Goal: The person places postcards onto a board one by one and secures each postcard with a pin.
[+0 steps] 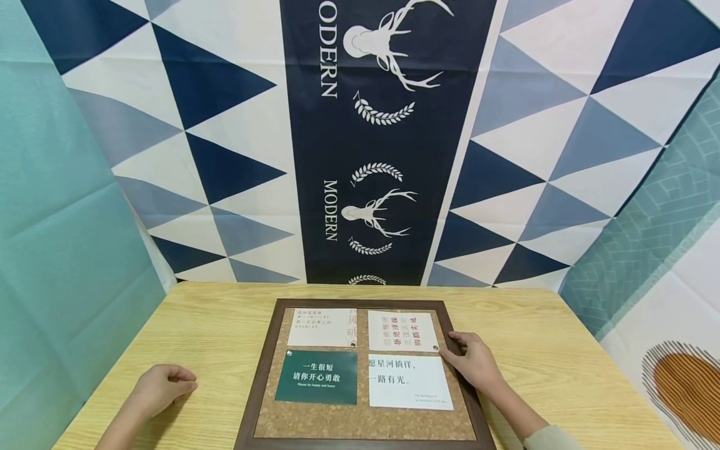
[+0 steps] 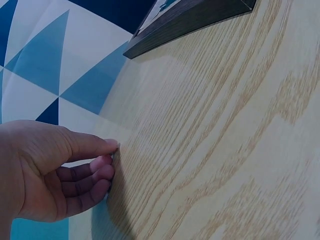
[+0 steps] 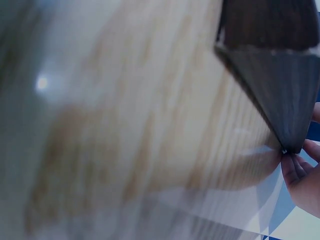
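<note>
A dark wood-framed corkboard [image 1: 315,425] lies on the table, bearing several printed cards. My right hand [image 1: 475,362] grips its right side, thumb over the frame beside the upper right card [image 1: 402,331] and fingers at the outer edge. In the right wrist view, the fingers [image 3: 300,172] meet the underside of the dark frame [image 3: 275,85]. A round pin [image 1: 435,348] sits at that card's lower right corner, near the thumb. Left of the board, my left hand [image 1: 161,390] rests at the table with loosely curled fingers; the left wrist view shows nothing between them.
A green card [image 1: 317,377] with a pin at its upper left, a pale card [image 1: 322,327] and a white card [image 1: 410,382] are on the cork. The light wood table [image 1: 219,331] extends to both sides. A patterned cloth [image 1: 365,144] hangs behind its far edge.
</note>
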A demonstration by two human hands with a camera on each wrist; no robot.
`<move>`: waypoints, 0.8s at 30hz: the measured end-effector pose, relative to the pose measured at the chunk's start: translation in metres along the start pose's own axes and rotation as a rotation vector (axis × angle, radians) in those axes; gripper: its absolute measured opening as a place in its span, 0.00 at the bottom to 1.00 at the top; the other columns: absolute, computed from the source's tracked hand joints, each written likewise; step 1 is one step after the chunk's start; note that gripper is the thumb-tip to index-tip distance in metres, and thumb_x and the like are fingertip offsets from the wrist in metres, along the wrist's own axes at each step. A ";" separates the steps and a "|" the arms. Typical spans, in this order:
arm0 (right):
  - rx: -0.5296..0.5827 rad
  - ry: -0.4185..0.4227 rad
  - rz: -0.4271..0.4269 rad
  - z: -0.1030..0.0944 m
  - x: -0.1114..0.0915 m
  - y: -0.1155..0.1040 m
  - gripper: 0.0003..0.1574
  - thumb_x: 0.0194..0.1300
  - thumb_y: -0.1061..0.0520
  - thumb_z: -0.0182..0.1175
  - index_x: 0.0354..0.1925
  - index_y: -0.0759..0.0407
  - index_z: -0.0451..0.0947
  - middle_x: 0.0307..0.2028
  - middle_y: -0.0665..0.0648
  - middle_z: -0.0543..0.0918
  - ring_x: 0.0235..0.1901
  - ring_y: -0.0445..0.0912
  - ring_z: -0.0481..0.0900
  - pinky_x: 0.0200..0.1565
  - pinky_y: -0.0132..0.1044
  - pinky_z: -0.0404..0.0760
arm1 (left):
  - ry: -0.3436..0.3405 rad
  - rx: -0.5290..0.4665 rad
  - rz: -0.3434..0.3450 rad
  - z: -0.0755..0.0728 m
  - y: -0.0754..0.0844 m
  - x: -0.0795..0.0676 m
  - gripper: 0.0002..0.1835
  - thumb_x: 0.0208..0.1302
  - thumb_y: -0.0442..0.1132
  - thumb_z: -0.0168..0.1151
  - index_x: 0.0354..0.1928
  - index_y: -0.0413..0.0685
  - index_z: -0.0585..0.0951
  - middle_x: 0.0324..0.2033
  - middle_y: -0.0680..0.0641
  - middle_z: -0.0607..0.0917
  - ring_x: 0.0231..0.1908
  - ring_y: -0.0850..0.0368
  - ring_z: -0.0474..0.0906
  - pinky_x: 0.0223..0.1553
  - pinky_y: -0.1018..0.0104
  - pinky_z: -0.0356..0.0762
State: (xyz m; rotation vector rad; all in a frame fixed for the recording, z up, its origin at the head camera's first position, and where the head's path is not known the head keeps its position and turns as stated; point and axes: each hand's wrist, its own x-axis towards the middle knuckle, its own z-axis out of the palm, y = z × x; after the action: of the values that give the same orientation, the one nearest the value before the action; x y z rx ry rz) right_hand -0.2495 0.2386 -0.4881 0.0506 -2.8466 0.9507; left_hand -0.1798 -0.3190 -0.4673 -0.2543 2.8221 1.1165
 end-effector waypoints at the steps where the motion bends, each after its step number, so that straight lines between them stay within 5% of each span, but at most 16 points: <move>1: -0.001 -0.001 0.000 0.000 0.000 0.000 0.32 0.60 0.53 0.63 0.57 0.70 0.71 0.55 0.74 0.71 0.51 0.64 0.75 0.47 0.51 0.78 | 0.002 0.006 0.002 0.000 0.000 0.000 0.10 0.57 0.34 0.61 0.38 0.34 0.81 0.20 0.51 0.79 0.23 0.58 0.73 0.25 0.68 0.71; 24: 0.008 -0.006 0.001 -0.001 0.000 -0.002 0.32 0.60 0.53 0.62 0.58 0.70 0.70 0.55 0.73 0.71 0.51 0.64 0.75 0.48 0.51 0.78 | 0.059 0.029 -0.014 -0.002 0.000 0.001 0.07 0.59 0.37 0.58 0.33 0.39 0.80 0.19 0.51 0.79 0.23 0.58 0.73 0.27 0.66 0.68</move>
State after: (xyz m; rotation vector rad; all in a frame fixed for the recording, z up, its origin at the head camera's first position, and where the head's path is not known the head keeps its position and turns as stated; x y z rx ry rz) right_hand -0.2490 0.2381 -0.4864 0.0532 -2.8490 0.9640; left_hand -0.1810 -0.3206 -0.4657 -0.3096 2.8803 1.0823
